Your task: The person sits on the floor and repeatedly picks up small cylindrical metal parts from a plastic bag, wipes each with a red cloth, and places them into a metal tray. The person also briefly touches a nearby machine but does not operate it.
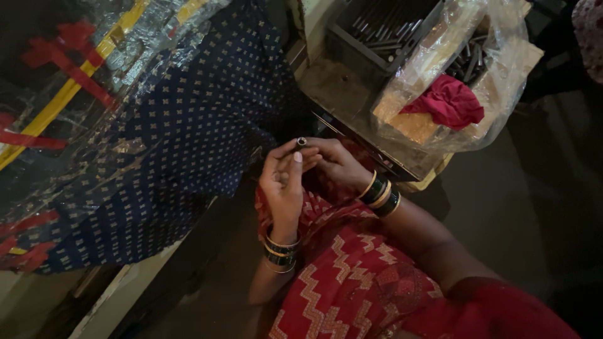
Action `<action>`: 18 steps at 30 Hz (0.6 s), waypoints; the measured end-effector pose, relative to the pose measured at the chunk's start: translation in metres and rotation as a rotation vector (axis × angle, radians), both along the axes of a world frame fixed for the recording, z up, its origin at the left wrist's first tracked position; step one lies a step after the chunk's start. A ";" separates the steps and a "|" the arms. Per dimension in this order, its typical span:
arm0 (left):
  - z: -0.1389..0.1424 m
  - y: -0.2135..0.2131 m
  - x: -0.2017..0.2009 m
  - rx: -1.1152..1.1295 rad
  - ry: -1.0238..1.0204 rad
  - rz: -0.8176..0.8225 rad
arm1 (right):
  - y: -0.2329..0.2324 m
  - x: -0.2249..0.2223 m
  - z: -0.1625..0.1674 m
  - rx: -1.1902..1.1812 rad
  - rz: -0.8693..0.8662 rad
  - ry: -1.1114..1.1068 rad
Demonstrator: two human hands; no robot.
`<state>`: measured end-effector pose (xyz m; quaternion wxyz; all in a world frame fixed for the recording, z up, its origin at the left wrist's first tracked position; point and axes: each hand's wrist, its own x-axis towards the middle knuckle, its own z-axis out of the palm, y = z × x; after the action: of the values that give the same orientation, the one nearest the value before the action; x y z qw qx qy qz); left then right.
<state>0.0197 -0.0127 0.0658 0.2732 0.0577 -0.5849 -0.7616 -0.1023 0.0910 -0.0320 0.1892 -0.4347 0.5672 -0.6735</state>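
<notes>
part: a small dark metal tube with a round hollow end (302, 142) stood at the fingertips, above the red zigzag-patterned cloth (352, 276) on the lap.
left hand (286, 182): fingers curled, thumb and forefinger pinching the tube.
right hand (339, 164): fingers bent close, touching the tube from the other side.
nearby: a clear plastic bag (496, 69) held a crumpled red rag (449, 100) and grey metal rods (471, 63).
</notes>
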 end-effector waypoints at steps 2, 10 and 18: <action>0.001 0.002 0.000 -0.003 0.003 0.005 | 0.003 0.001 0.001 0.006 0.032 -0.039; 0.002 0.009 -0.006 -0.064 -0.047 -0.034 | 0.021 -0.012 0.023 0.059 -0.069 0.096; -0.010 0.035 -0.014 -0.117 -0.101 -0.228 | 0.075 -0.052 0.027 0.109 -0.459 -0.267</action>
<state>0.0053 0.0221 0.0556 0.1579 0.0130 -0.6439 -0.7485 -0.1542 0.1656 -0.0049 0.1280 -0.1913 0.6563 -0.7186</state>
